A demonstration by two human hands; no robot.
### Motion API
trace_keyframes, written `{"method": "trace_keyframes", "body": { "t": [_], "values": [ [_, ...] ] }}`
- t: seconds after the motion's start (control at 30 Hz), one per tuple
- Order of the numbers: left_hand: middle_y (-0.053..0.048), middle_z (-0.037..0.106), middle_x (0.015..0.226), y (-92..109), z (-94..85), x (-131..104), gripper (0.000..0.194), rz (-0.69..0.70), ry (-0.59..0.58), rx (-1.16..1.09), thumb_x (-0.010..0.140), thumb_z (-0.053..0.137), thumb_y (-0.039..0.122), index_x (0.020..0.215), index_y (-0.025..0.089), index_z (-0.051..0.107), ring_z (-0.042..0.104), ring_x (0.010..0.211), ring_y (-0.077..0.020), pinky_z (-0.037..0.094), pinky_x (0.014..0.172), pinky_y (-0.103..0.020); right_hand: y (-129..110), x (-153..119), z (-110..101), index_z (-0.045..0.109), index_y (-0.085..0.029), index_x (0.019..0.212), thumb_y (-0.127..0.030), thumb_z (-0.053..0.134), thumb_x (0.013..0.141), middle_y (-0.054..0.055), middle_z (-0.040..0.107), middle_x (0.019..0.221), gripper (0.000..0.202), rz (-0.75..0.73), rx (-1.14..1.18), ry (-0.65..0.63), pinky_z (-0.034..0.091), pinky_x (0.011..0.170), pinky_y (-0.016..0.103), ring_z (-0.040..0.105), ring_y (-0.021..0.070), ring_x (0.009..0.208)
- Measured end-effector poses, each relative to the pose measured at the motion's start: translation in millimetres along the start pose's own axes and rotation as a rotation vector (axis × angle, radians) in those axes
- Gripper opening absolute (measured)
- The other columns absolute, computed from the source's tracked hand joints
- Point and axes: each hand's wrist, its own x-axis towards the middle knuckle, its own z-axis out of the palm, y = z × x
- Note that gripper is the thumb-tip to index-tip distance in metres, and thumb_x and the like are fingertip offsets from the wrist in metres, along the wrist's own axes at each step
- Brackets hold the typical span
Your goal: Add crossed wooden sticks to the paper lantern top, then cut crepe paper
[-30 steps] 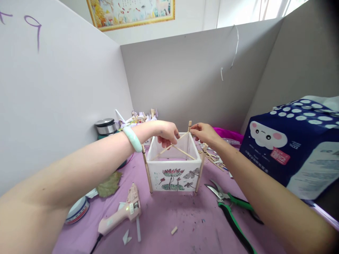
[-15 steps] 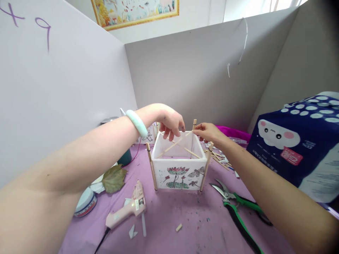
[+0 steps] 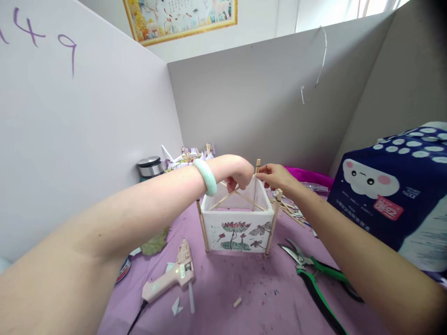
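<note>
A white four-sided box (image 3: 211, 232) stands on the purple cloth, its front panel painted with a lotus and dragonflies. Wooden posts (image 3: 274, 223) are fixed at its corners, and two thin wooden sticks (image 3: 218, 201) cross inside the top. My right hand (image 3: 275, 177) pinches at the far right corner, beside the post, where one crossing stick ends. Close beside it, my left hand (image 3: 240, 174) reaches over the box with bent fingers, near that same stick end. Its fingertips are partly hidden, so what they hold does not show.
A pink glue gun (image 3: 171, 277) lies at front left, green-handled pruning shears (image 3: 310, 267) at front right. Loose sticks (image 3: 289, 211) lie right of the box. A blue tissue pack (image 3: 372, 186) stands far right; a lidded container (image 3: 150, 167) is behind my left arm. Grey partitions (image 3: 272, 102) enclose the table.
My left hand has moved right and its fingers have curled in by the far right corner. The right hand stays at that corner. The view has shifted slightly.
</note>
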Motion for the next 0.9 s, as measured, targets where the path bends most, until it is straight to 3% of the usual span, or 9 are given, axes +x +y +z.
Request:
{"method": "trace_keyframes", "body": {
  "t": [0.27,0.73,0.9],
  "values": [
    [-0.009,0.070,0.066,-5.3,6.1,4.4,0.063,-0.007,-0.006,-0.132,0.076,0.055,0.009,0.138,0.009,0.046,0.065,0.063,-0.0229,0.051,0.064,-0.032,2.4,1.2,0.6,0.063,-0.013,0.095,-0.019,0.060,0.078,0.002,0.061,0.069,0.019,-0.002,-0.012,0.019,0.035,0.042,0.019,0.053,0.0095,0.053],
    [-0.011,0.073,0.070,-11.8,11.4,10.7,0.073,0.001,-0.017,-0.214,0.077,0.056,0.010,0.145,0.007,0.031,0.069,0.065,-0.0255,0.055,0.063,-0.033,4.5,4.8,-0.5,0.064,-0.014,0.092,-0.019,0.061,0.076,0.003,0.063,0.068,0.018,-0.022,-0.060,0.024,0.035,0.043,0.019,0.055,0.0108,0.054],
    [-0.010,0.073,0.069,-12.4,10.9,9.1,0.078,-0.006,-0.019,-0.207,0.076,0.056,0.010,0.148,0.009,0.025,0.069,0.064,-0.0246,0.055,0.063,-0.033,2.4,3.5,-1.2,0.064,-0.014,0.090,-0.019,0.060,0.077,0.005,0.066,0.077,0.015,-0.028,-0.060,0.017,0.036,0.043,0.019,0.055,0.0102,0.054]
  ]
}}
